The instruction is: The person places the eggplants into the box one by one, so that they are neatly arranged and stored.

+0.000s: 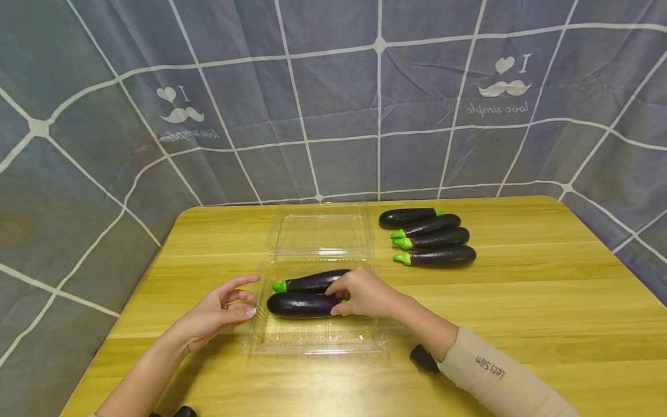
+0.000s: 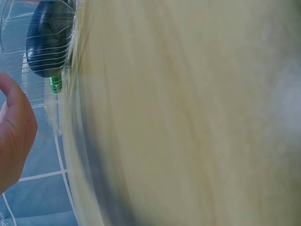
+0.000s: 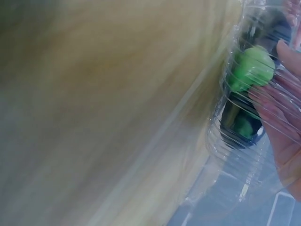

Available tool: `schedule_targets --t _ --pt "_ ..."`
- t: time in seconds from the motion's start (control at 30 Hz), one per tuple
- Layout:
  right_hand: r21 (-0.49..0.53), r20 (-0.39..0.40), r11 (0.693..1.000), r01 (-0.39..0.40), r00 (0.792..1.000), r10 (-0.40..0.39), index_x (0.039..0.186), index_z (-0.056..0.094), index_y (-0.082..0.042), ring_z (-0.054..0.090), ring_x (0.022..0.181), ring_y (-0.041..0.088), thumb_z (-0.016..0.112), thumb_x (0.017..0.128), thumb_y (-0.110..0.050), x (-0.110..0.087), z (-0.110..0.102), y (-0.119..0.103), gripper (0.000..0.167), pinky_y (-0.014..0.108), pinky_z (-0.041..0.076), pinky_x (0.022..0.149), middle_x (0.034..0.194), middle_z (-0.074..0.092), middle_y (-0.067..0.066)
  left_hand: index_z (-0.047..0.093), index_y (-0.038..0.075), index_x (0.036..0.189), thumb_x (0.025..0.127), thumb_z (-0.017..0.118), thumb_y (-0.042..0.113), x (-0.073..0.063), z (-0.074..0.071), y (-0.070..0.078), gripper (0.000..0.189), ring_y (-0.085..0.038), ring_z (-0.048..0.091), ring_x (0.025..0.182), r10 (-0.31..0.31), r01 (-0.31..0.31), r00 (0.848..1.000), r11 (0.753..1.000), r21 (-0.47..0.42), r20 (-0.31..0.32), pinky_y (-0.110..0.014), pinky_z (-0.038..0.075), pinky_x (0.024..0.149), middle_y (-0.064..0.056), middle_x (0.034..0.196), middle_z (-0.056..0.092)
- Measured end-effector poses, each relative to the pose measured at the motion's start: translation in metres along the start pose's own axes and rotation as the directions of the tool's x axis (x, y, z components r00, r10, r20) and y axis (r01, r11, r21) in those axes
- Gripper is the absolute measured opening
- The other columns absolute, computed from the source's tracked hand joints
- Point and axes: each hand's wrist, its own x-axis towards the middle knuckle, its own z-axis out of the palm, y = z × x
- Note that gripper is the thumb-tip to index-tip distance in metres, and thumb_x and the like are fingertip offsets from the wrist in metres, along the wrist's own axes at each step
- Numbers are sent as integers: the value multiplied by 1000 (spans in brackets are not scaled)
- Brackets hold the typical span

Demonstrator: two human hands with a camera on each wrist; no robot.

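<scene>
1. Pinching near eggplant (image 1: 302, 305) with right grip (image 1: 365, 292), at stem end; seen inside clear tray (image 1: 307, 335).
2. Extending left from right grip along its long axis, roughly crosswise, blunt end toward left grip (image 1: 221, 307); nearer to right grip, by contact.
3. Holding nothing with left grip: fingers loosely bent, just beside left tray wall; unable to tell whether touching.
4. Found just beyond near eggplant from right grip: far eggplant (image 1: 312, 282), roughly parallel, stem leftward, right end hidden.
5. Showing bare tray floor nearward of right grip, up to near rim; open lid (image 1: 320, 229) hinged beyond.
6. Noted rightward and beyond right grip: four loose eggplants (image 1: 440, 238) on bench (image 1: 521, 301).
</scene>
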Motion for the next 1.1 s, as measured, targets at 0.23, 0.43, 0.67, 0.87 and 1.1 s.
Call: schedule_targets --t 0.23,0.43,0.67,0.87,1.1 --pt "63 -24 998 4 1000 -2 97 72 -2 60 69 4 78 76 -14 -1 0 2 26 13 48 63 79 69 1 31 5 142 87 62 2 0 1 0 63 -10 56 87 10 -10 1000 1000 -12 10 -27 51 82 -4 105 48" --pt "192 -12 980 -53 998 56 101 71 -2 60 71 2 77 77 -14 -1 -3 4 27 15 50 64 84 69 3 30 6 142 87 62 2 0 0 0 64 -10 56 87 5 -5 1000 1000 -15 12 -27 51 81 -4 105 48" --pt "366 -3 926 -88 995 96 102 70 -1 61 75 6 77 77 -13 -2 -9 3 29 21 53 69 89 69 7 30 5 142 87 62 2 0 -1 0 64 -9 56 86 5 -4 1000 1000 -25 17 -26 51 81 -4 104 48" --pt "453 -14 884 -116 990 137 105 69 -2 61 80 10 76 78 -16 -7 -20 4 31 26 53 72 94 68 10 30 5 142 87 62 1 0 0 1 64 -9 56 85 3 -2 1000 1000 -29 13 -26 51 80 -3 104 49" --pt "531 -74 840 -109 982 174 104 69 1 63 90 24 77 77 -13 -19 -39 12 32 29 53 78 101 67 15 28 4 143 87 62 2 -1 0 1 65 -9 56 86 2 -1 1000 1000 -29 16 -26 51 81 -3 104 48"
